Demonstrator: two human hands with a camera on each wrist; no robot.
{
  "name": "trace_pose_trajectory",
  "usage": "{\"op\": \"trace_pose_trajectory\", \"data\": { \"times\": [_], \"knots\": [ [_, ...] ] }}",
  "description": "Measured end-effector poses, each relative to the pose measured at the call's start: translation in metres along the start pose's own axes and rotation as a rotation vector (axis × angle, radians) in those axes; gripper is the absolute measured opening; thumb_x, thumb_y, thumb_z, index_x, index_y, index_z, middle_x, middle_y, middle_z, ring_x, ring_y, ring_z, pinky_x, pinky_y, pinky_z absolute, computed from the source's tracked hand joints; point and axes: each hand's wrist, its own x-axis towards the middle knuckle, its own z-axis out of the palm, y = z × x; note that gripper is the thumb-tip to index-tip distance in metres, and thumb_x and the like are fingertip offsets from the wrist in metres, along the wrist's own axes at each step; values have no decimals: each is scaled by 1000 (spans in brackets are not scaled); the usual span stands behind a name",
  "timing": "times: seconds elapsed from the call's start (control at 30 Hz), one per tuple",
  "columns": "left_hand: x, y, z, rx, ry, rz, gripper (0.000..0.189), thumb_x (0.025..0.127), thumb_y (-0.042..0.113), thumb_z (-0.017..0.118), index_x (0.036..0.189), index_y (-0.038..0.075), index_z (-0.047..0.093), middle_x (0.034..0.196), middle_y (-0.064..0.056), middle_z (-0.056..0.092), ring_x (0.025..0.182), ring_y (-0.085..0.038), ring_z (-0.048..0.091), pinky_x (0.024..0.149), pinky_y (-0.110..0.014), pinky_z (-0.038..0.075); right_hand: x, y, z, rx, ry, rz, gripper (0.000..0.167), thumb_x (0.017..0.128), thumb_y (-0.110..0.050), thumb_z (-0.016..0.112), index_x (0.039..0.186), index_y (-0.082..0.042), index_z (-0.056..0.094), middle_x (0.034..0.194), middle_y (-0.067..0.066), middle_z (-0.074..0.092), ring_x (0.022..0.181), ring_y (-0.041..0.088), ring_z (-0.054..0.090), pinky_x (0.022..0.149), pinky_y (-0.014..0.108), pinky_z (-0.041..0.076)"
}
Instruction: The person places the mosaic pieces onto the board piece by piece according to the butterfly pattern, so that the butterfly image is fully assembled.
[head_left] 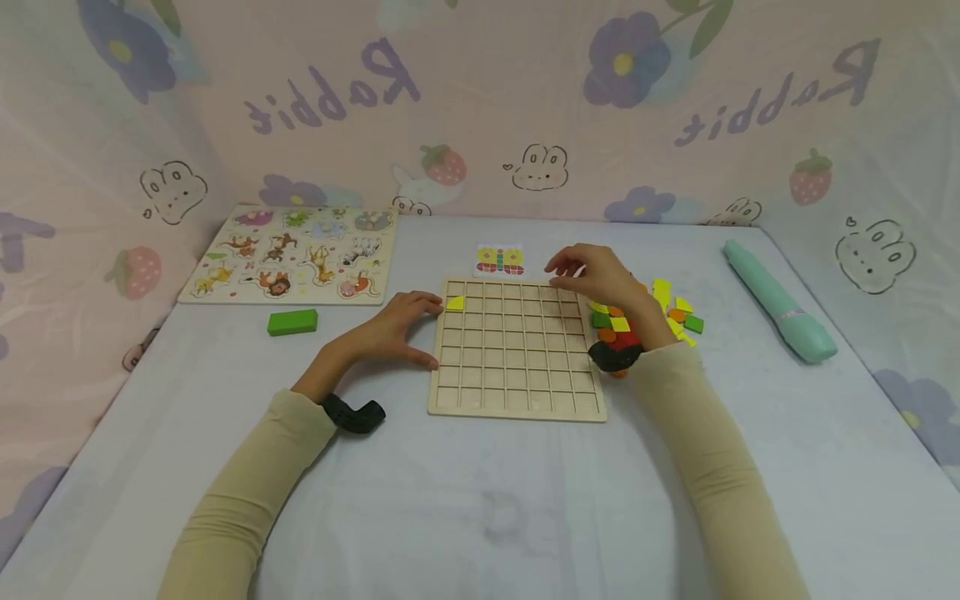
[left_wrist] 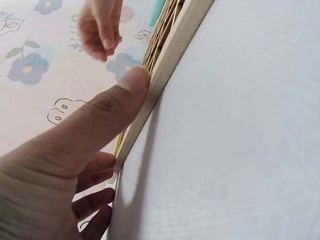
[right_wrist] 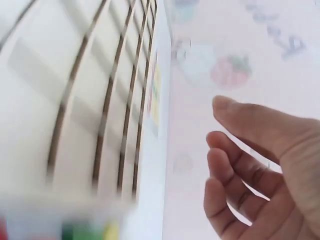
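A wooden grid board (head_left: 517, 358) lies flat on the white table, with one yellow quarter-round piece (head_left: 455, 303) in its upper left cell. My left hand (head_left: 390, 327) rests at the board's left side; in the left wrist view its thumb (left_wrist: 134, 80) touches the edge, the other fingers farther along. Over the board's upper right corner hovers my right hand (head_left: 597, 275), its fingers loosely bent and nothing between them in the right wrist view. A butterfly pattern card (head_left: 500, 261) lies just beyond the board. Loose coloured pieces (head_left: 662, 292) are heaped at the right, partly hidden by my right arm.
An animal puzzle board (head_left: 300, 258) lies at the back left, and a green block (head_left: 292, 322) sits in front of it. At the far right is a mint-green, elongated object (head_left: 780, 300). Printed fabric (head_left: 480, 108) walls in the table's back and sides.
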Motion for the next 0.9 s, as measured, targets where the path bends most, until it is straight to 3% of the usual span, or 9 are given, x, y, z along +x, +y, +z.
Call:
{"op": "trace_pose_trajectory", "data": {
  "times": [0.2,0.47,0.67,0.9],
  "knots": [
    [0,-2,1,6,-6,-6,81,68,39,82,131,4,46,143,-11,34,133,-30,25,110,-46,21,-26,32,-24,-93,39,144,23,86,-11,67,107,-2,67,99,12,61,86,24,53,75,37,44],
    [0,-3,1,-2,0,12,81,68,39,82,131,3,46,142,-11,35,133,-30,25,109,-47,22,-40,56,-32,-113,-37,314,29,86,-9,65,114,0,64,97,16,54,92,30,45,79,41,41],
    [1,-4,1,0,0,18,80,68,38,82,130,3,46,142,-12,35,132,-30,25,108,-47,22,-39,66,-27,-118,-64,328,31,85,-11,67,113,0,65,95,15,52,87,28,42,71,37,37],
    [0,-5,1,-2,0,7,79,68,38,82,130,4,47,142,-11,35,133,-29,25,109,-46,22,-38,68,-25,-109,-74,261,33,84,-15,69,113,0,65,99,16,53,85,27,42,72,38,37]
  ]
}}
